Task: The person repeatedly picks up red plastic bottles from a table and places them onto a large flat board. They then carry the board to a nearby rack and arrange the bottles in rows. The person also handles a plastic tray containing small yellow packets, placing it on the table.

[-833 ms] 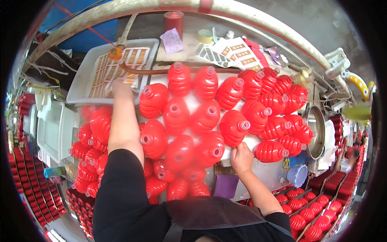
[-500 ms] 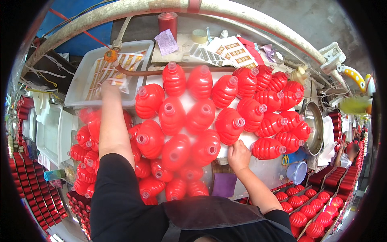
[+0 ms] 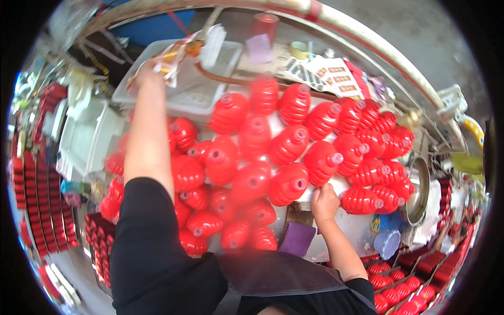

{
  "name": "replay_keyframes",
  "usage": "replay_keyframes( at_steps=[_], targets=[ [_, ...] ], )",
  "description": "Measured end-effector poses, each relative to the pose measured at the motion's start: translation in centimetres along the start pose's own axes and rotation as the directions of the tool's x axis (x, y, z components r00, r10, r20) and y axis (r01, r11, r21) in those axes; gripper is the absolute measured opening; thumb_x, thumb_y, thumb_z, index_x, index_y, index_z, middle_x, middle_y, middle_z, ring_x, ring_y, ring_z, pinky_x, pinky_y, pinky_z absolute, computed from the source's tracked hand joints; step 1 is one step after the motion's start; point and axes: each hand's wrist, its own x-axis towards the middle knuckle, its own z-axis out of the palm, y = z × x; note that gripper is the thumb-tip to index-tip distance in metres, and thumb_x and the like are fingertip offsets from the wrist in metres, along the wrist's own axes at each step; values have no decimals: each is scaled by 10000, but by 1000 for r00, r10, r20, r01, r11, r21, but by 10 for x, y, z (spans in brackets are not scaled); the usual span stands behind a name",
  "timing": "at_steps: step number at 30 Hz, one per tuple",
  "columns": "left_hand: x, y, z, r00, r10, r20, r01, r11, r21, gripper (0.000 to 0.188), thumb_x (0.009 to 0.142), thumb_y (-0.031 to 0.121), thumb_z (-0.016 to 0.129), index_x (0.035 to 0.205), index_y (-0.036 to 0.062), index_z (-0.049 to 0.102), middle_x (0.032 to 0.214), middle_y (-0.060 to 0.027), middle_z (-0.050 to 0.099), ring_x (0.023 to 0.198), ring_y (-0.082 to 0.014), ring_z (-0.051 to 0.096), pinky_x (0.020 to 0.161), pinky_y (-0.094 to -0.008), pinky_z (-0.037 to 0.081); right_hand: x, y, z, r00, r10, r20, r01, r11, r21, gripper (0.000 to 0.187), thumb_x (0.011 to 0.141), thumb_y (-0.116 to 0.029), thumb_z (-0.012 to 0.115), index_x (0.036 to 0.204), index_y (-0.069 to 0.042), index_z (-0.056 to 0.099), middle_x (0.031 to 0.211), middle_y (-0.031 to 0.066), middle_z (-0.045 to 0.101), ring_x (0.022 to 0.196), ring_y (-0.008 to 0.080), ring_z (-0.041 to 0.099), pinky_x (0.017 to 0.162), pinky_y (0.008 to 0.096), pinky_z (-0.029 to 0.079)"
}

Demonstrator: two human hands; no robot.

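My left hand (image 3: pixel 149 74) is stretched out over a clear plastic tray (image 3: pixel 197 94) at the far left. Its fingers are closed on a gold-and-white patterned label sheet (image 3: pixel 172 59), which is lifted and tilted above the tray. Closed at the near edge of the white board (image 3: pixel 340 186), my right hand (image 3: pixel 325 203) sits just below a red ribbed bottle (image 3: pixel 322 164). Whatever it grips is hidden. Many more translucent red bottles (image 3: pixel 288 185) lie and lean between my arms, their clear necks mostly toward me.
A purple cloth (image 3: pixel 297 239) hangs by the front edge. Printed label sheets (image 3: pixel 341 79) and a tape roll (image 3: pixel 299 50) lie at the back. A metal basin (image 3: pixel 418 190) and a blue bowl (image 3: pixel 387 243) stand right. A curved pipe (image 3: pixel 362 39) spans the back.
My left hand has come up from inside the tray with the label sheet, moving toward its far left corner. The whole view has shifted and turned. My right hand stays by the board's edge.
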Motion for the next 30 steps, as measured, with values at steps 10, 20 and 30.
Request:
replay_keyframes(
  at_steps=[10, 20, 30],
  targets=[
    [-124, 139, 2, 955, 167, -243, -201, 972, -125, 279, 818, -65, 670, 1086, -110, 605, 1051, -200, 663, 868, -338, 698, 688, -510, 609, -2, 1, 2, 1000, -15, -9, 15, 1000, -24, 156, 911, -186, 548, 963, -56, 616, 907, 163, 652, 814, 398, 650, 705, 510, 516],
    [-171, 206, -71, 972, 194, -130, -221, 946, -235, 310, 817, -73, 646, 1121, -60, 586, 1058, -158, 652, 869, -334, 685, 736, -524, 596, -4, 6, 5, 997, -73, -26, 72, 996, -50, 182, 919, -205, 531, 973, -54, 617, 921, 173, 659, 805, 403, 656, 696, 519, 519],
    [-351, 181, -90, 997, -73, 2, 67, 906, -418, 285, 861, 60, 570, 1133, -19, 605, 1104, -177, 667, 1005, -378, 664, 907, -542, 540, -4, 18, 13, 983, -164, -82, 162, 986, -38, 202, 930, -199, 503, 924, -15, 589, 908, 229, 660, 800, 440, 653, 717, 543, 515]
  ],
)
